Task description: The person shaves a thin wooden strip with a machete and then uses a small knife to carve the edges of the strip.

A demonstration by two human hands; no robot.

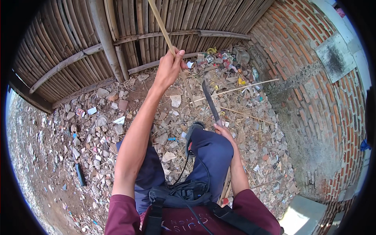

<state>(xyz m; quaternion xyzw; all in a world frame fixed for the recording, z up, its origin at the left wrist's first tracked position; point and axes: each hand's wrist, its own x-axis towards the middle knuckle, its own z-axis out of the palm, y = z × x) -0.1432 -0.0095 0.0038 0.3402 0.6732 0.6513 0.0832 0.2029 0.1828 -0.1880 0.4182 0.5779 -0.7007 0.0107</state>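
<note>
My left hand (pixel 170 65) is stretched out in front of me and closed around a long thin bamboo stick (pixel 160 24) that runs up past the top of the view. My right hand (pixel 223 129) rests by my right knee and grips the handle of a long dark machete (pixel 210 101), whose blade points away from me toward the rubble. The blade is apart from the stick, to its right and lower.
A bamboo slat fence (pixel 129 35) closes the far side and a curved brick wall (pixel 313 90) stands on the right. Stones, litter and dry stalks cover the ground (pixel 98 129). A thin loose stick (pixel 243 88) lies ahead. A pouch with straps (pixel 184 194) hangs at my waist.
</note>
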